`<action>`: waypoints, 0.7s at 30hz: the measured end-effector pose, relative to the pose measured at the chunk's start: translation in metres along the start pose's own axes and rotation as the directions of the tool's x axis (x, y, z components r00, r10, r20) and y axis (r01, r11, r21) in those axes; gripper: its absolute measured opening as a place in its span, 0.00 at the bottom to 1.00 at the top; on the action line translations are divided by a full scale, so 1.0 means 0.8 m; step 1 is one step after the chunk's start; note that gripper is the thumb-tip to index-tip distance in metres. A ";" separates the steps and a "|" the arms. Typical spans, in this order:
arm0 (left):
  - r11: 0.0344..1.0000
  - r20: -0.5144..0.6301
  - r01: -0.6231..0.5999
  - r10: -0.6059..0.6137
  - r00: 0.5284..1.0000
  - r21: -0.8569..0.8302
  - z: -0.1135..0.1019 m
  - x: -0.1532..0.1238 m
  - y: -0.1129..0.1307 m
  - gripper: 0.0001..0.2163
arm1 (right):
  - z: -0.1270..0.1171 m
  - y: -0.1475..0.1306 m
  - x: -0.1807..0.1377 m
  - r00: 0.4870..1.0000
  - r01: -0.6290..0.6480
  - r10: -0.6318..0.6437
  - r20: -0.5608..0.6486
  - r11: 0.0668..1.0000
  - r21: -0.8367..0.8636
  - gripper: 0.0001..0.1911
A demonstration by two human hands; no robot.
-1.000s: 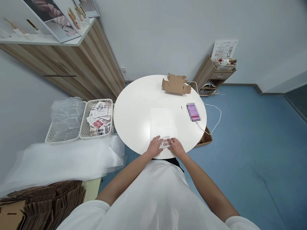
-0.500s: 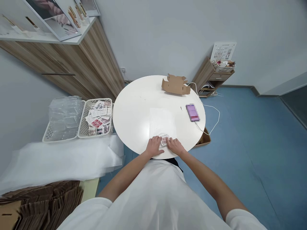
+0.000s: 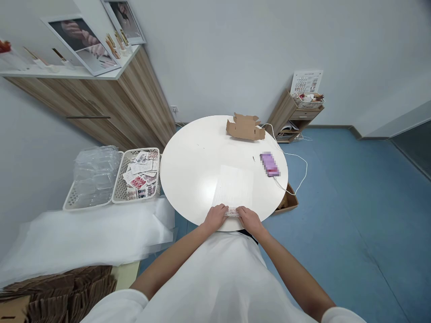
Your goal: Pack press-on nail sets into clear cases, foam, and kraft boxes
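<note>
A small clear pack of false nails (image 3: 232,211), wrapped in see-through sheeting, lies near the front edge of the round white table (image 3: 188,161). My left hand (image 3: 215,217) grips its left end with bent fingers. On the right end my right hand (image 3: 249,220) is closed in the same way. The pack is tilted, so only a narrow strip of it shows between the fingers. From it a translucent white wrapping sheet (image 3: 235,184) stretches flat across the tabletop, away from me.
An unfolded cardboard box (image 3: 245,127) and a purple phone (image 3: 269,164) with a white cable lie on the table. To the left, one basket (image 3: 116,195) holds nail cards, another clear plastic cases (image 3: 96,168). White sheets (image 3: 97,233) and folded cardboard (image 3: 67,291) are nearer.
The pack has turned from lying face up to tilted on edge, with both hands now at its ends. The sheet has shifted slightly right and is skewed. The head view has tilted up a little.
</note>
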State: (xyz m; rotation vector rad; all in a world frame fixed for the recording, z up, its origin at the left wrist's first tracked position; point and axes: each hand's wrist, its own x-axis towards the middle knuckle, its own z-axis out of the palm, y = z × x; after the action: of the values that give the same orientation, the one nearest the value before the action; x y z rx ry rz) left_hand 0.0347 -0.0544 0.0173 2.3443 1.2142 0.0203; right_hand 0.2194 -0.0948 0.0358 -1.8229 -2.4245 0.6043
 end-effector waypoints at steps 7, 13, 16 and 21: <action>0.936 0.015 -0.049 0.058 0.998 -0.348 -0.015 0.002 -0.014 0.14 | -0.001 0.015 0.001 0.990 -0.122 0.139 -0.025 0.929 0.349 0.12; 0.898 0.205 0.103 -0.015 0.979 -0.428 -0.034 0.041 -0.028 0.15 | -0.013 0.036 0.028 0.968 -0.248 0.231 0.097 0.838 0.486 0.12; 0.878 0.210 0.230 -0.152 0.966 -0.419 -0.038 0.052 -0.038 0.15 | -0.010 0.044 0.041 0.948 -0.316 0.290 0.133 0.803 0.505 0.11; 0.926 0.050 0.098 -0.085 0.995 -0.365 -0.048 0.058 -0.045 0.18 | -0.003 0.051 0.045 0.927 -0.372 0.332 0.174 0.756 0.538 0.11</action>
State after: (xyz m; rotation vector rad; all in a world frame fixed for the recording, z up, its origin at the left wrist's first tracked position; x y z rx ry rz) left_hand 0.0264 0.0146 0.0257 1.9552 1.1870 0.1627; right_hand 0.2460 -0.0510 0.0174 -1.9875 -1.6436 1.2705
